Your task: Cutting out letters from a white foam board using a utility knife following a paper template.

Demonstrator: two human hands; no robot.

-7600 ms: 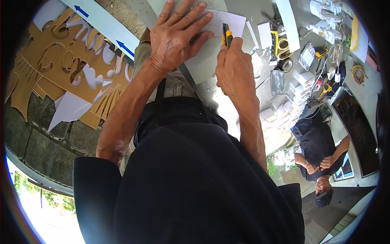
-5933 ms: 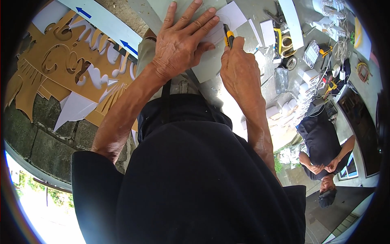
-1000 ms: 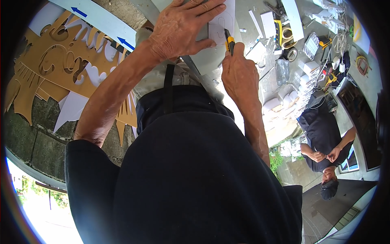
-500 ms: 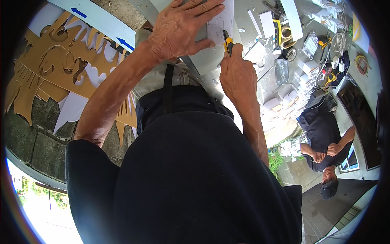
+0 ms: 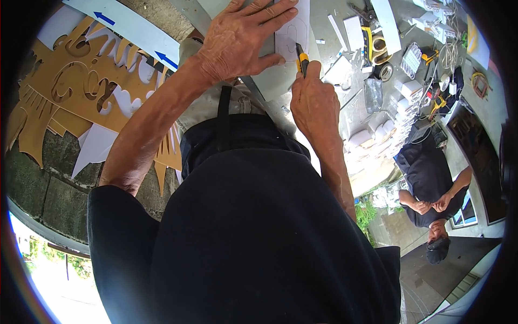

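One cutter [image 5: 304,59] clenched, right hand [image 5: 314,100] | left hand [image 5: 236,44] splayed over sheet [image 5: 300,33], grasping nothing | I judge overpressing could skid blade [image 5: 298,48] thumbward

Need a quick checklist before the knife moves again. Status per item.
1. Knife gripped: right hand closed around the yellow-and-black cutter knife: ok.
2. Sheet steadied: left hand spread flat, reaching over the white sheet: ok.
3. Thumb off blade: left thumb sits apart, left of the blade: ok.
4. Outline readable: drawn curve shows on the sheet: ok.
5. Blade depth in the sheet: cannot tell.
6. Co-worker away from the blade: ok.
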